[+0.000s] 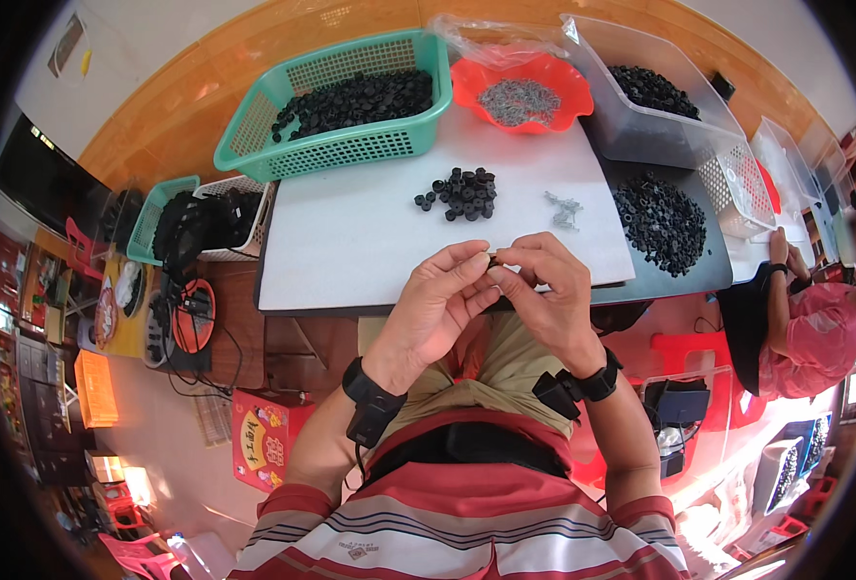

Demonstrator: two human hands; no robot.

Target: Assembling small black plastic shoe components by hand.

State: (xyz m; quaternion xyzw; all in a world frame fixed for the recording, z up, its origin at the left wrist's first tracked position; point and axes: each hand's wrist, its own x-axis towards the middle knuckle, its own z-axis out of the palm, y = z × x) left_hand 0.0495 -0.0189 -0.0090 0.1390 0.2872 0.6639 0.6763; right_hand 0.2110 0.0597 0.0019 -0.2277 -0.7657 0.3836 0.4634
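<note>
My left hand and my right hand meet over the front edge of a white board. Both pinch a small dark part between thumbs and forefingers; the fingers hide most of it. Just beyond the hands lies a pile of black round knobs. A few silver screws lie to the right of that pile. On the dark surface beside the board, small black parts are heaped.
At the back stand a green basket of black pieces, a red scalloped bowl of screws and a clear bin of black parts. A white basket is at the right. Another person works at the far right.
</note>
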